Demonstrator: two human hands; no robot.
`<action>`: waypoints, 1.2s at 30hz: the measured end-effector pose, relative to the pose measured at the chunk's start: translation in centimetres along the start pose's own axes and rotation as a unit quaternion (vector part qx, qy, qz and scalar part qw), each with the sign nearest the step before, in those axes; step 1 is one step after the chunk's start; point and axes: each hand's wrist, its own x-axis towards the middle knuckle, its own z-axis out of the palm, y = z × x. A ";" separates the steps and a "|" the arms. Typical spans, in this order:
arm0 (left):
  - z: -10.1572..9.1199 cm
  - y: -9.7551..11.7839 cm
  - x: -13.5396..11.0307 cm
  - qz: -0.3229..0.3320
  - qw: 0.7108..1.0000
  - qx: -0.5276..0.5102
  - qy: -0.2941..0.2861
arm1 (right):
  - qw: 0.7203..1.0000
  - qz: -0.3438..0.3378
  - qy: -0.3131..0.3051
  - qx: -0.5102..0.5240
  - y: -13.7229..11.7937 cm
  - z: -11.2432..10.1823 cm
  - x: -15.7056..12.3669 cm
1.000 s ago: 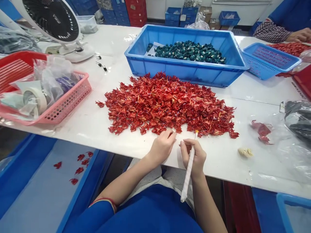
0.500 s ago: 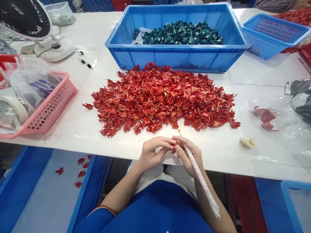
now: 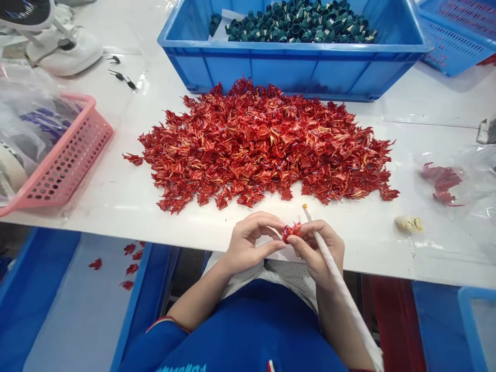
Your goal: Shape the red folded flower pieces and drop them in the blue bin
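Note:
A big heap of small red folded paper pieces [image 3: 263,144] lies on the white table [image 3: 127,201]. At the table's near edge my left hand [image 3: 251,243] and my right hand [image 3: 320,248] meet, both pinching one red folded piece [image 3: 291,231] between their fingertips. My right hand also grips a long white paper-wrapped stick [image 3: 341,289], which runs back along my forearm with its yellowish tip near the heap's front edge.
A blue crate [image 3: 294,62] of dark green pieces stands behind the heap. A pink basket [image 3: 65,155] with plastic bags is at the left, a fan base [image 3: 65,49] at the far left. A blue bin [image 3: 77,310] below holds a few red pieces. A crumpled beige scrap [image 3: 408,223] lies at the right.
My left hand took a red piece from the heap's edge and drew back; both hands now hold it together near the table edge. The view has tilted downward.

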 end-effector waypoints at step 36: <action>0.9 -0.7 -0.7 0.149 0.964 0.208 0.077 | 0.939 -0.236 0.034 -0.248 2.6 -0.4 -1.7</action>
